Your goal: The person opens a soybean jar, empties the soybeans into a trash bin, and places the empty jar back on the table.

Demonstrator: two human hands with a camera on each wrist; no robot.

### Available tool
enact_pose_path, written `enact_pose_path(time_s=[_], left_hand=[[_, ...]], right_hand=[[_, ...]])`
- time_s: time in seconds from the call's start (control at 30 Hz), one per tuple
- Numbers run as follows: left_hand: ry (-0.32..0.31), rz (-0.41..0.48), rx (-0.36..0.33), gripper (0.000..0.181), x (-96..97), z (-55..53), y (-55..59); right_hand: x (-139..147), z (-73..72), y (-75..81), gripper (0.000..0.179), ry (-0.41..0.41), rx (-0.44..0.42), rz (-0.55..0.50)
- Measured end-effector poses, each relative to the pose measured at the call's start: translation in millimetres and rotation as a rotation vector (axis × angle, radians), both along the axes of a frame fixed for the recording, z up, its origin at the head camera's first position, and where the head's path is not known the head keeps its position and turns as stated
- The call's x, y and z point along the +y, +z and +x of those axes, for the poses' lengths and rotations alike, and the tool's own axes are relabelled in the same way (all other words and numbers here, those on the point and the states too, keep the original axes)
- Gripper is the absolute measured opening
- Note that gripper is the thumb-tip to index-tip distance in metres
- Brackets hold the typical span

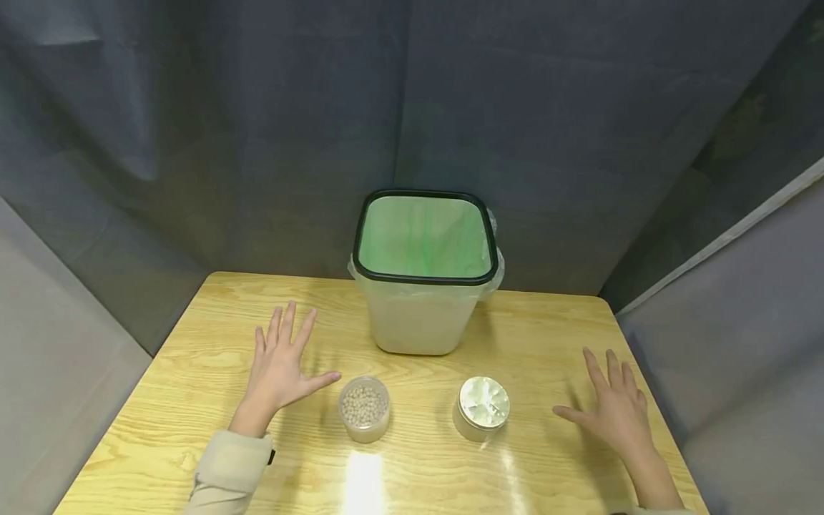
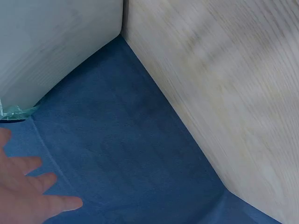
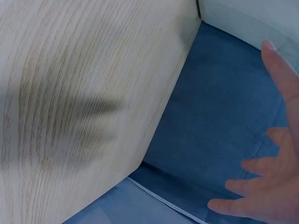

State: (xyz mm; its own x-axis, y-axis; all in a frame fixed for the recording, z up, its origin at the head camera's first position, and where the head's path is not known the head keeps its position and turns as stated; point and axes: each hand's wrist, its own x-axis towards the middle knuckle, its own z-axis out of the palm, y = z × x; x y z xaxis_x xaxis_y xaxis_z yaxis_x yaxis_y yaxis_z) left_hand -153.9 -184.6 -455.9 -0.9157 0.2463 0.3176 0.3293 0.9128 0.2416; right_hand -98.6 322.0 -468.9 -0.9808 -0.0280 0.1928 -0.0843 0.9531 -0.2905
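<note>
My left hand [image 1: 279,373] hovers over the left of the table with its fingers spread, holding nothing. Just right of its thumb stands a small clear jar [image 1: 364,409] of pale round beads. A round tin [image 1: 481,408] with a shiny, faceted-looking top stands to the right of the jar. My right hand [image 1: 616,411] is held over the table's right side, fingers apart and straight, some way from the tin. In the wrist views, the left hand [image 2: 28,186] and the right hand [image 3: 275,182] also show spread fingers with nothing in them.
A pale bin [image 1: 421,318] with a black rim and a green liner stands at the back middle of the wooden table [image 1: 174,400]. Dark grey cloth [image 1: 283,143] hangs behind the table, and light panels [image 1: 753,343] flank it.
</note>
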Motion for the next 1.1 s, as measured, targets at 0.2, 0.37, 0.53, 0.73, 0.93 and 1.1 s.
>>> enact_pose_path(time_s=[0.2, 0.37, 0.53, 0.73, 0.93, 1.1], left_hand=[[-0.036, 0.015, -0.019, 0.11, 8.1, 4.3, 5.1], [-0.091, 0.065, 0.039, 0.11, 18.9, 7.0, 4.5], [-0.166, 0.143, 0.068, 0.106, 33.3, 10.1, 2.3], [-0.28, 0.207, 0.051, 0.101, 58.2, 14.4, -3.2], [-0.377, 0.262, 0.044, 0.097, 80.7, 15.5, -9.8], [-0.427, 0.269, 0.031, 0.095, 94.9, 14.3, -13.5]], right_hand=[[-2, 1.1, -0.4, 0.113, 0.053, -0.006, -0.085], [-8, 2.5, -4.8, 0.113, 0.112, -0.124, -0.234], [-14, 5.1, -20.9, 0.102, 0.13, -0.22, -0.344], [-26, 8.1, -44.8, 0.085, 0.168, -0.259, -0.464], [-36, 7.2, -67.6, 0.089, 0.203, -0.263, -0.553], [-43, 4.6, -80.7, 0.096, 0.219, -0.286, -0.611]])
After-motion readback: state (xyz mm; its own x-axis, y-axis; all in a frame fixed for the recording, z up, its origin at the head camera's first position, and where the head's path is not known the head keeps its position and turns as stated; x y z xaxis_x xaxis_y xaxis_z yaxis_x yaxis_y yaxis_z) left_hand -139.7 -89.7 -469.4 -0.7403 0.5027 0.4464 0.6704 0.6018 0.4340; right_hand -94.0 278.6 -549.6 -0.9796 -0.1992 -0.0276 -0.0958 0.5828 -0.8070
